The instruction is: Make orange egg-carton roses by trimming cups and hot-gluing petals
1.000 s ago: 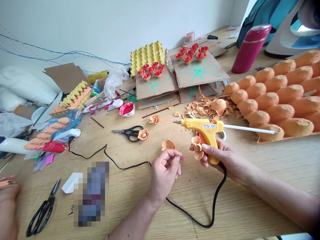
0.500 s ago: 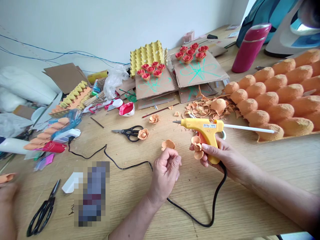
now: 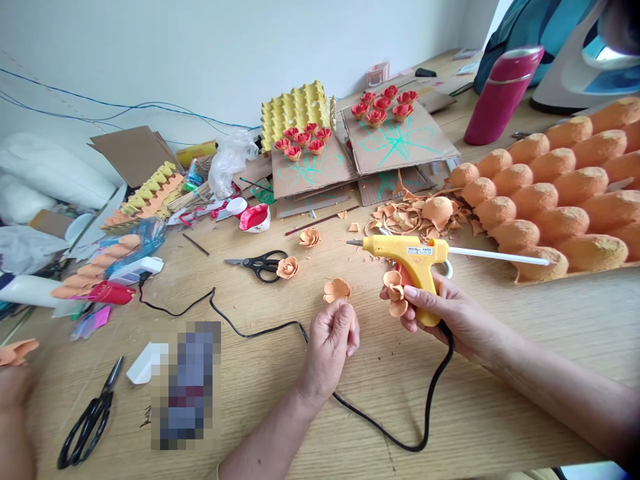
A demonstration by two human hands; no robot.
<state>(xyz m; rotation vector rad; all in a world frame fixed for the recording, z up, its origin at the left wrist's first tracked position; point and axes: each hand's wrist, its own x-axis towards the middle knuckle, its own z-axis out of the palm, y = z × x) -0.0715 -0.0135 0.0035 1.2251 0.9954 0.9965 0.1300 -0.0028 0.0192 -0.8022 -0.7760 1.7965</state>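
Observation:
My right hand [image 3: 450, 307] is wrapped round the grip of a yellow hot glue gun [image 3: 407, 250]. A white glue stick [image 3: 500, 256] juts from its rear, and its nozzle points left. Between that hand's thumb and fingers is also an orange egg-carton flower piece [image 3: 395, 293] with spread petals. My left hand [image 3: 333, 343] is closed, fingers curled together; anything inside is hidden. Just beyond its knuckles an open orange flower cup [image 3: 337, 289] lies on the table. Two fuller orange flowers, a nearer one [image 3: 287, 267] and a farther one [image 3: 310, 237], sit close to black-handled scissors [image 3: 260, 265].
Orange egg trays [image 3: 560, 193] fill the right side, beside a pile of scraps [image 3: 395, 217]. Red flowers stand on cardboard [image 3: 405, 143] at the back. A black cord [image 3: 425, 427] loops across the table. Another person's hand [image 3: 15, 383] and black scissors [image 3: 90, 420] are at left.
My left hand has turned slightly and its fingers have curled in more. My right hand keeps the glue gun and flower piece almost still. The other person's hand at left has shifted slightly.

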